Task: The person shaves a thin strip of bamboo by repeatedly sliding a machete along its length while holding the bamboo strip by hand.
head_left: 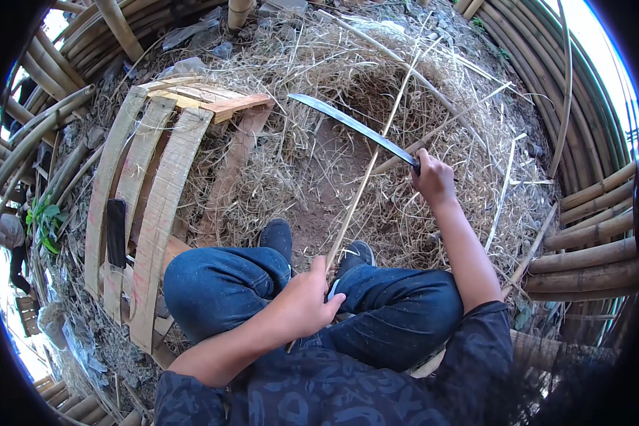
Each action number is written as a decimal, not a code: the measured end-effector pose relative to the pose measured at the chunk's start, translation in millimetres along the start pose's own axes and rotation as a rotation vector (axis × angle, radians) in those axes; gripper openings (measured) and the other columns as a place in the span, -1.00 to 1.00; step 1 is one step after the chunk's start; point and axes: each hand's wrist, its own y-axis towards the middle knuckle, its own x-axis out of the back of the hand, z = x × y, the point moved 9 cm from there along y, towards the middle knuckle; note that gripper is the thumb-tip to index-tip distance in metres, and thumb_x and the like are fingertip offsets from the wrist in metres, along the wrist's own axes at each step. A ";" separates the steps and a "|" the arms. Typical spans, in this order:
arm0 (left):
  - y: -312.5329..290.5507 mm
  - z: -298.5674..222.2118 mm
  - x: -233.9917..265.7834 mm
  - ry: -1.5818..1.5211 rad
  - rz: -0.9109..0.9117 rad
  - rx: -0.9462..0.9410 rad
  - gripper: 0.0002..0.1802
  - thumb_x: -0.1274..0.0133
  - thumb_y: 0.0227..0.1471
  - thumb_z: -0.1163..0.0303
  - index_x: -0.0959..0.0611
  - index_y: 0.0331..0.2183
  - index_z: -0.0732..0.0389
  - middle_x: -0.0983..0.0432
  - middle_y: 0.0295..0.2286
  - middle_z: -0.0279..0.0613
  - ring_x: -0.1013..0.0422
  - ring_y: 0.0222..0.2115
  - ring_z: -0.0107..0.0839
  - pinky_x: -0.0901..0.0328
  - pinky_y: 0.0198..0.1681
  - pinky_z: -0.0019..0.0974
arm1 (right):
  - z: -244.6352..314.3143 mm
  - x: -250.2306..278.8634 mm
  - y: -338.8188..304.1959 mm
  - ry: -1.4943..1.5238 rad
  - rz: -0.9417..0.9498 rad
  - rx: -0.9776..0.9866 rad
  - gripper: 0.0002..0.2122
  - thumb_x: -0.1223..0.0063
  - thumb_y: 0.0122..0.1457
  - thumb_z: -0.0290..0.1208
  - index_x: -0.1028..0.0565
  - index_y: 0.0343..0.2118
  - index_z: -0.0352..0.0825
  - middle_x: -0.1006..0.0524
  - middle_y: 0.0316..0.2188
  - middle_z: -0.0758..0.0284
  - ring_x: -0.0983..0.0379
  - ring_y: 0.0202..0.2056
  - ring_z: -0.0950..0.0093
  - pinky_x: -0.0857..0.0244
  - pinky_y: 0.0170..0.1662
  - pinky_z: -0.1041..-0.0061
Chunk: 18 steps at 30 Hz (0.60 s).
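Observation:
My right hand (434, 177) is closed round the dark handle of a machete (355, 126). Its long, slightly curved blade points away to the upper left. Under the blade passes a thin bamboo strip (363, 186); whether the two touch I cannot tell. The strip's near end is in my left hand (307, 298), its fingers wrapped round it above my lap. From there it slants up and to the right over the ground. My legs in blue jeans are bent, with dark shoes set on bare soil between heaps of shavings.
On my left stands a slatted wooden crate (165, 206), a dark phone-like slab (116, 233) on its slats. Pale fibre shavings (263, 167) cover the ground. Bent bamboo poles (529, 64) curve along the right, with cut bamboo lengths (582, 266) stacked nearer. A longer stick (397, 57) lies ahead.

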 end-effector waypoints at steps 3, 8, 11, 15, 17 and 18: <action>-2.1 -2.1 -0.3 0.021 0.008 0.018 -0.44 -0.17 0.01 0.40 -0.27 -0.05 0.43 -0.37 -0.70 -0.15 -0.40 -0.65 -0.29 -0.24 -0.54 -0.22 | -5.3 -1.5 3.4 -0.047 0.052 -0.047 -0.79 -0.18 0.05 -0.38 -0.38 -0.34 -0.30 -0.57 -0.50 0.14 -0.56 -0.44 0.14 -0.46 -0.37 0.21; -8.2 -7.4 -5.7 -0.001 0.032 -0.015 -0.41 -0.19 0.00 0.38 -0.28 -0.04 0.43 -0.37 -0.70 -0.15 -0.39 -0.65 -0.29 -0.25 -0.52 -0.23 | -66.5 -0.3 -5.7 0.012 0.121 -0.386 -0.80 -0.06 0.14 -0.31 -0.41 -0.31 -0.34 -0.57 -0.51 0.07 -0.57 -0.39 0.11 -0.44 -0.31 0.14; -5.1 -5.2 -1.7 -0.002 0.072 0.045 -0.40 -0.19 0.00 0.37 -0.28 -0.03 0.43 -0.35 -0.70 -0.18 -0.37 -0.65 -0.30 -0.25 -0.51 -0.22 | -75.0 -5.7 -36.2 -0.004 0.093 -0.394 -0.76 -0.08 0.12 -0.26 -0.44 -0.29 -0.34 -0.57 -0.49 0.02 -0.57 -0.37 0.10 -0.44 -0.28 0.14; -4.1 -2.5 -0.9 -0.015 0.063 0.043 -0.40 -0.19 0.00 0.37 -0.28 -0.03 0.42 -0.34 -0.67 -0.20 -0.35 -0.63 -0.33 -0.25 -0.50 -0.22 | -40.9 0.0 -30.4 0.161 0.073 -0.249 -0.80 -0.08 0.12 -0.29 -0.45 -0.35 -0.33 -0.58 -0.53 0.07 -0.57 -0.45 0.12 -0.47 -0.33 0.20; -3.9 -0.9 -1.8 -0.008 0.082 0.061 -0.41 -0.20 -0.01 0.38 -0.29 -0.03 0.41 -0.33 -0.66 -0.23 -0.34 -0.62 -0.40 -0.24 -0.50 -0.26 | -10.8 8.0 -24.4 0.247 -0.008 -0.076 -0.82 -0.05 0.14 -0.29 -0.46 -0.36 -0.31 -0.58 -0.57 0.13 -0.57 -0.51 0.14 -0.46 -0.39 0.22; -2.9 -1.1 -2.0 -0.060 0.089 0.054 -0.42 -0.20 0.00 0.40 -0.28 -0.04 0.40 -0.31 -0.66 -0.27 -0.31 -0.61 -0.45 -0.23 -0.51 -0.30 | 4.1 9.0 -23.1 0.267 -0.030 0.000 -0.86 -0.08 0.09 -0.35 -0.46 -0.36 -0.30 -0.57 -0.58 0.16 -0.57 -0.51 0.19 -0.46 -0.40 0.25</action>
